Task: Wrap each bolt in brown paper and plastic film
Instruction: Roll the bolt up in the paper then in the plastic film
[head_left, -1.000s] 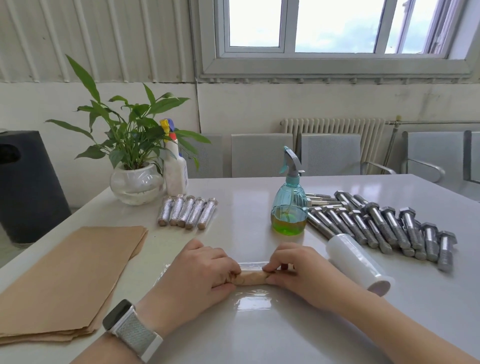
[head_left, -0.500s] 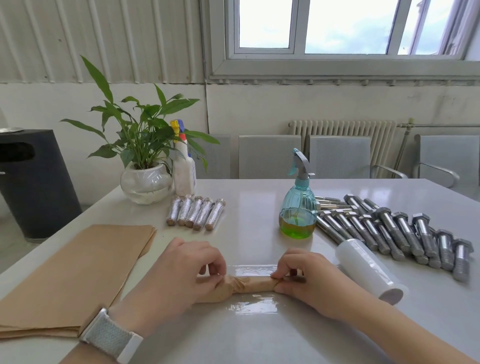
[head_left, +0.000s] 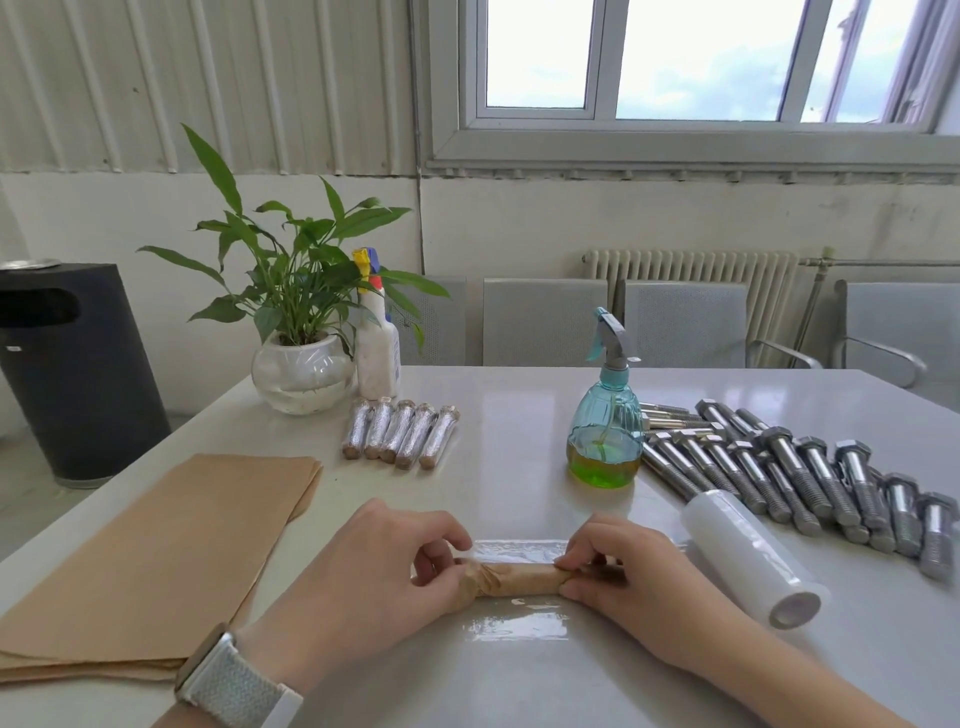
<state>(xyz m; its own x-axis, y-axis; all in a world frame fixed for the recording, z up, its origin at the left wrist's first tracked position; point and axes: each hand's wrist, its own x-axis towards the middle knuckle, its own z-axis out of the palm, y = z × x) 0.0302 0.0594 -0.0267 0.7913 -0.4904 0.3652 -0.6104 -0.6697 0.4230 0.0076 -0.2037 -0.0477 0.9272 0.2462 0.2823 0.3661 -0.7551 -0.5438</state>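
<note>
Crosswise before the person, a paper-wrapped bolt (head_left: 519, 578) lies on a sheet of plastic film (head_left: 517, 621) at the bench's (head_left: 519, 415) near edge, long axis running left to right. Left hand (head_left: 363, 577) pinches the twisted left end, right hand (head_left: 639, 577) pinches the right; each sits equally close. Rolling it away across the film looks the likely next move.
</note>
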